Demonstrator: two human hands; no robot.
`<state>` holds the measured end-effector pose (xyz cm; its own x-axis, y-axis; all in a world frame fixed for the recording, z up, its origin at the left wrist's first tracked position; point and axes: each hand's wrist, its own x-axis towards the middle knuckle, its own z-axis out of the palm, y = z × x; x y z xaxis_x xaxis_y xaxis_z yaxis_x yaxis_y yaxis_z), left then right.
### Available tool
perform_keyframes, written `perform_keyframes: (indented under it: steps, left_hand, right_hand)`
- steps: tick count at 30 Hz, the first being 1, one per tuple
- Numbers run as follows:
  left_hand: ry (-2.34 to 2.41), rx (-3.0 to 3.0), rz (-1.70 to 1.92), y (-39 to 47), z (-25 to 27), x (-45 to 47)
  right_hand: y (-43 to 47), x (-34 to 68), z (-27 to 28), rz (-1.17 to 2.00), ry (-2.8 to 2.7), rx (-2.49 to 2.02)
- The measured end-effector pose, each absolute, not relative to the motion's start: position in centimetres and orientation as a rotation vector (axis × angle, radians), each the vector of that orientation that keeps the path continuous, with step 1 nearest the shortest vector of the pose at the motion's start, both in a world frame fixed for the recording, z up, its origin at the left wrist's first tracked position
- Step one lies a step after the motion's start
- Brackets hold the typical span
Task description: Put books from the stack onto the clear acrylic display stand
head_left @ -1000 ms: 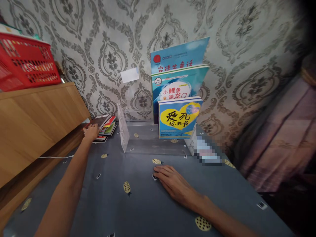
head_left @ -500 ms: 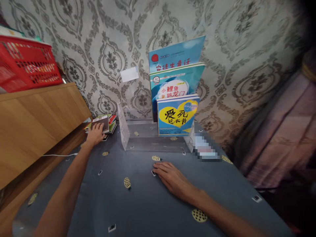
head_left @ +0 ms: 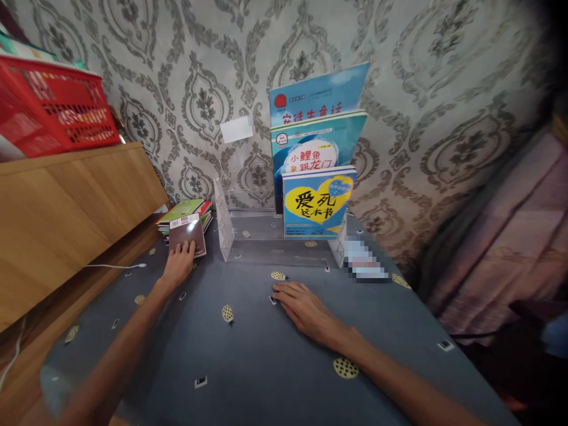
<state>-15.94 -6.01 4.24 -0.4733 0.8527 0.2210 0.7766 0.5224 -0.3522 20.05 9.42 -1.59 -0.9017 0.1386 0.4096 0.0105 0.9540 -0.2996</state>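
My left hand (head_left: 180, 263) lies on a dark brown book (head_left: 187, 228), its slightly bent fingers spread over the cover. This book has a pale label strip along its far edge and slants off the front of a pile of books (head_left: 186, 207). My right hand (head_left: 302, 305) rests palm down on the patterned tablecloth, fingers stretched out, holding nothing. Beyond it stands a clear plastic book rack (head_left: 224, 231). In the rack's right part are a blue book with a yellow heart (head_left: 317, 204), a teal book (head_left: 319, 142) and a taller blue book (head_left: 319, 89).
A wooden cabinet (head_left: 75, 219) at the left bears a red plastic basket (head_left: 66, 112). A white cable (head_left: 118, 266) runs onto the cloth. Right of the rack lies a blurred-out flat object (head_left: 366, 260). A pink curtain (head_left: 501, 236) hangs at the far right; patterned wallpaper covers the wall behind.
My left hand has drawn the brown book toward me, partly off the pile, uncovering a green-covered book beneath. My right hand stays in place on the cloth. The view has shifted slightly.
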Motion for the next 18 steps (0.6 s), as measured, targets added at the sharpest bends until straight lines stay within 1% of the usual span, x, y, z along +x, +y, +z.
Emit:
perform_keyframes:
  steps: [7, 10, 12, 15, 17, 18]
  left_hand:
    - [-2.465, -1.491, 0.491, -9.3, 4.0, -10.6]
    - [-2.532, -1.583, 0.511, -10.5, 4.5, -9.5]
    - [-2.569, -1.721, 0.435, -11.0, 5.1, -9.8]
    - [-2.647, -1.962, 0.158, -10.8, 5.8, -11.9]
    - [-2.683, -1.979, -0.007, -9.7, 5.7, -14.0]
    - [-2.700, -1.844, -0.062, -8.9, 5.5, -15.0]
  right_hand:
    - [9.3, 20.0, -1.7, 0.381, -2.680, -0.102]
    - [9.4, 20.1, -1.8, 0.372, -2.688, -0.099]
    - [9.5, 20.0, -1.9, 0.374, -2.690, -0.096]
    - [9.5, 19.9, -2.1, 0.390, -2.686, -0.092]
    - [9.5, 19.9, -2.1, 0.388, -2.686, -0.098]
    - [9.5, 19.9, -2.1, 0.387, -2.687, -0.102]
